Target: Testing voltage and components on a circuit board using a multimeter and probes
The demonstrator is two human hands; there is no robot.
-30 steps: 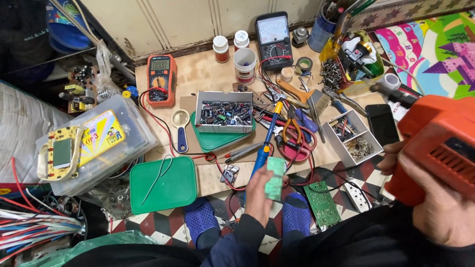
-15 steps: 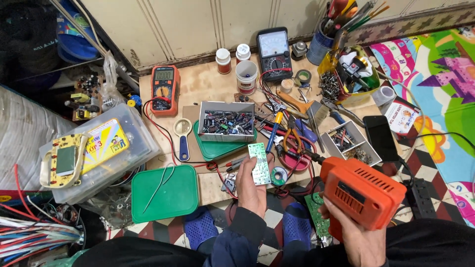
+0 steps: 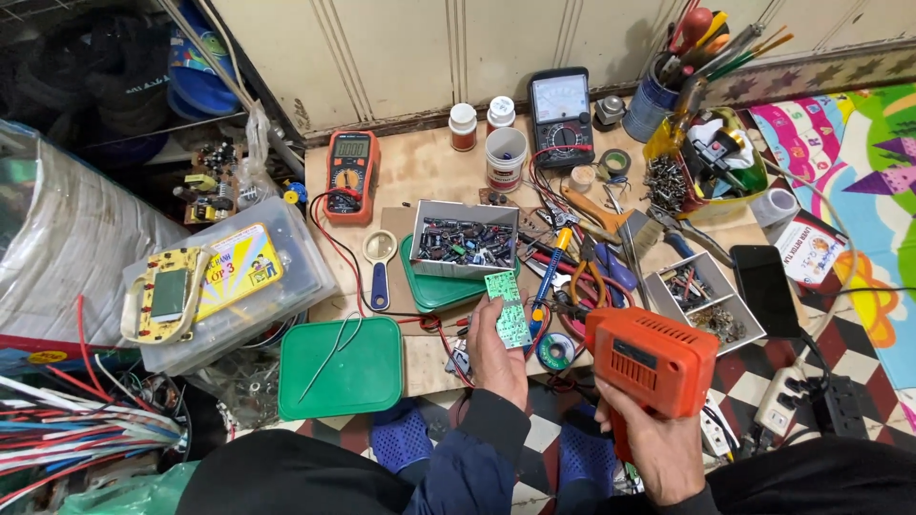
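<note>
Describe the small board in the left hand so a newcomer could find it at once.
Start at the low wooden bench, then the grey parts box on it. Just below it, the left hand holds up a small green board, flat and dotted, unlike the bulky orange tool in the right hand.

Left hand raised, fingers pinched; right hand clenched.
</note>
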